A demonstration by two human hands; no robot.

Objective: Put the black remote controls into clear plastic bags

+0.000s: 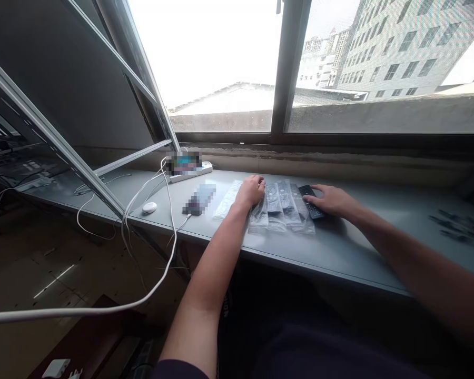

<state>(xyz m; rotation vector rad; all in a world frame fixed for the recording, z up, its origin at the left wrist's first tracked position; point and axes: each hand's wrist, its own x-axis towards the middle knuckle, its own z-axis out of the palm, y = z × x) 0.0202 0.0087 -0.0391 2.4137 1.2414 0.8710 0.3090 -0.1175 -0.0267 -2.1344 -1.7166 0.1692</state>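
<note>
Several clear plastic bags (286, 202) lie overlapping in a row on the grey table, with dark flat items showing through some of them. My left hand (253, 190) rests at the far left side of this row, its fingers curled down onto a bag; the fingertips are partly hidden. At the row's right end lies a black remote control (315, 209) with small buttons. My right hand (328, 200) holds it from the right, thumb on top and fingers around its far edge. A whiter plastic bag (224, 204) lies left of my left wrist.
A phone-like device (199, 200), blurred out, lies left with a cable plugged in. Behind it stands a white power strip (191, 171). A round white puck (149, 208), loose white cables (169, 247) and a metal frame (102, 192) are further left. Dark slim items (460, 226) lie far right.
</note>
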